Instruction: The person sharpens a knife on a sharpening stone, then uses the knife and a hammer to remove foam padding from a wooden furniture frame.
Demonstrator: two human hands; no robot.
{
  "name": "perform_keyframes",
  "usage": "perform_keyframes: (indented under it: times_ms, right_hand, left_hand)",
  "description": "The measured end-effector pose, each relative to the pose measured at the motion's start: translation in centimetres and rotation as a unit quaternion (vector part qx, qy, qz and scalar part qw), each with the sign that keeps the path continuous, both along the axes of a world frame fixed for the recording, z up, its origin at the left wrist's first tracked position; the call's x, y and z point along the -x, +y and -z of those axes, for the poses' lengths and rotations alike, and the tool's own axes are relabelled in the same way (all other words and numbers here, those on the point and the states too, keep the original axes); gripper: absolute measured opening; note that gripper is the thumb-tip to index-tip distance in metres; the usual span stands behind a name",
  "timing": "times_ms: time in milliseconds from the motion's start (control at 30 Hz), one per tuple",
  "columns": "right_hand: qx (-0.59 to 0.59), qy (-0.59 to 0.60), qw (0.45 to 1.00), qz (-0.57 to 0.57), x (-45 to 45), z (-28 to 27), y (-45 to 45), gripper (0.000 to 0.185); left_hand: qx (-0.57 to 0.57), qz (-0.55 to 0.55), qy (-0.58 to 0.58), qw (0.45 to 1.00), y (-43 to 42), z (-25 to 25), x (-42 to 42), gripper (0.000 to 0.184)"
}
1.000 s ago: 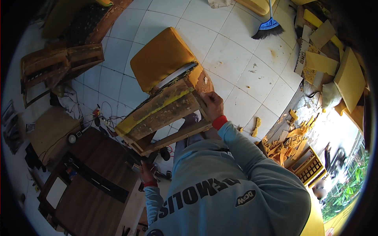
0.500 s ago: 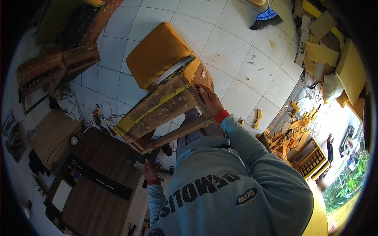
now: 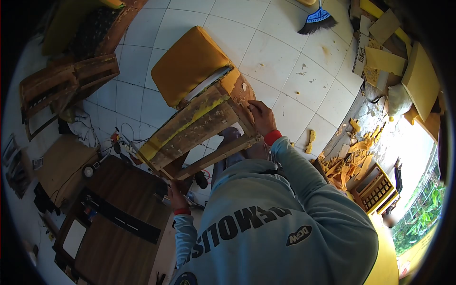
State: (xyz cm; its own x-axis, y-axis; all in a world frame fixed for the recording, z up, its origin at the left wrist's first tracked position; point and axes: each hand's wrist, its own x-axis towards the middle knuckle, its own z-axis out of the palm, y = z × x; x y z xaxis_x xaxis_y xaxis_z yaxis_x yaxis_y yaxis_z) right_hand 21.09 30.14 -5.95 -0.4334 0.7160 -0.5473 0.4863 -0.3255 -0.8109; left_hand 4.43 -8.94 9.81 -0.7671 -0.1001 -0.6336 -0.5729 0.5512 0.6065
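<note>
Toward ten o'clock, a rough wooden frame [image 3: 194, 124] with a boxy orange cushion [image 3: 189, 66] is tilted; torn scraps [image 3: 349, 172] are heaped at three. By the frame, the right hand's [image 3: 262, 118] fingers are loosely curled; the left hand's [image 3: 177, 197] grip cannot be told.

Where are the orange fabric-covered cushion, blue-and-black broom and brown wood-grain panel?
Orange fabric-covered cushion [image 3: 187, 66]: head view, middle of its broad face.
Blue-and-black broom [image 3: 317, 25]: head view, black bristles.
Brown wood-grain panel [image 3: 127, 189]: head view, bare surface beside the dark strip.
</note>
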Motion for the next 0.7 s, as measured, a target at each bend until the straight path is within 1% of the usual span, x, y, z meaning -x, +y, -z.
perform_keyframes:
  times_ms: [67,167,200,233,267,300,333,400,433,500,533,633,667,700]
  right_hand:
    - [-0.054,-0.019,0.998,0.026,0.3,-0.9,-0.6,0.029]
    - [-0.072,0.013,0.997,0.009,2.5,-7.7,-1.3,0.028]
    - [-0.009,0.065,0.993,-0.098,3.4,-10.4,-1.5,0.035]
    - [0.053,0.112,0.971,-0.202,4.0,-12.4,-2.2,0.044]
    - [0.052,0.169,0.949,-0.262,4.4,-13.0,-3.8,0.054]
    - [0.051,0.225,0.918,-0.323,5.0,-13.4,-5.4,0.064]
    - [0.040,0.249,0.900,-0.355,5.6,-13.7,-6.9,0.068]
    - [0.013,0.294,0.858,-0.420,6.8,-14.1,-9.0,0.076]
    - [0.034,0.284,0.864,-0.415,7.1,-14.8,-9.0,0.075]
    - [0.070,0.260,0.873,-0.406,8.1,-16.5,-7.6,0.073]
    - [0.088,0.156,0.885,-0.430,8.5,-16.9,-7.3,0.061]
    - [-0.042,0.030,0.950,-0.307,6.9,-16.7,-8.1,0.047]
    - [-0.077,0.012,0.965,-0.250,5.9,-16.0,-8.3,0.042]
    - [-0.111,-0.005,0.975,-0.190,4.6,-15.2,-8.6,0.036]
  left_hand:
    - [-0.007,0.035,-0.006,0.999,0.0,-0.4,0.4,0.041]
    - [-0.007,0.020,0.018,1.000,3.2,-1.1,0.3,0.047]
    - [-0.031,0.040,0.014,0.999,4.7,-1.9,0.3,0.049]
    - [-0.056,0.061,0.006,0.997,6.6,-2.5,0.3,0.050]
    - [-0.088,0.082,0.000,0.993,8.4,-1.8,0.2,0.052]
    - [-0.110,0.127,0.014,0.986,9.5,-0.7,0.2,0.053]
    - [-0.129,0.171,0.030,0.976,10.3,0.1,0.3,0.054]
    - [-0.168,0.217,0.028,0.961,14.1,0.2,0.1,0.053]
    - [-0.184,0.240,0.026,0.953,15.0,-0.3,0.3,0.053]
    - [-0.182,0.309,0.059,0.932,14.8,-0.9,1.2,0.055]
    - [-0.182,0.343,0.075,0.919,14.4,-1.2,1.7,0.058]
    - [-0.184,0.452,0.121,0.864,12.4,-2.1,3.1,0.070]
    - [-0.147,0.431,0.114,0.883,10.3,-1.3,3.6,0.077]
    - [-0.100,0.409,0.150,0.895,7.1,0.6,4.1,0.080]
